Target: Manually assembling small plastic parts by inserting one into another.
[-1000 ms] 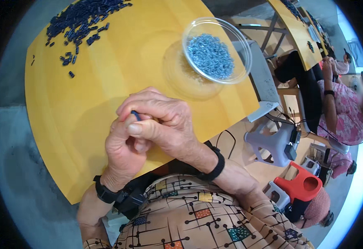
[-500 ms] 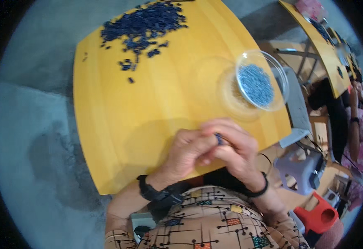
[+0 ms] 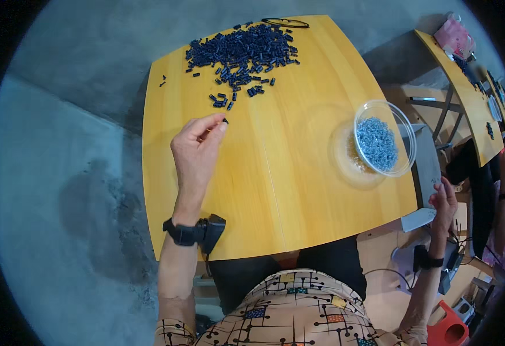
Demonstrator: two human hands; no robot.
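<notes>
My left hand (image 3: pixel 197 144) is over the left half of the table, thumb and forefinger pinched on a small black piece (image 3: pixel 225 121). Just beyond the fingertips lie several similar small dark cylindrical pieces (image 3: pixel 220 102), strays from the big pile (image 3: pixel 238 49) at the far side. My right hand (image 3: pixel 444 203) is off the table's right edge, fingers stretched and slightly bent, with nothing visible in it. Left of it, on the table, a clear round bowl (image 3: pixel 405 167) leans to one side, holding many tiny shiny blue-grey pieces (image 3: pixel 377 144).
The yellow wooden table (image 3: pixel 298 202) has eyeglasses (image 3: pixel 286 23) at its far edge and two tiny dark bits (image 3: pixel 163 81) at far left. A grey ledge (image 3: pixel 428 167) adjoins its right side. A red stool (image 3: pixel 451 328) stands lower right. Another person sits at a second table (image 3: pixel 460 86).
Both hands were together near the table's front, around a small dark piece. They have parted: the left moved forward toward the pile, the right out past the right edge. The view has shifted.
</notes>
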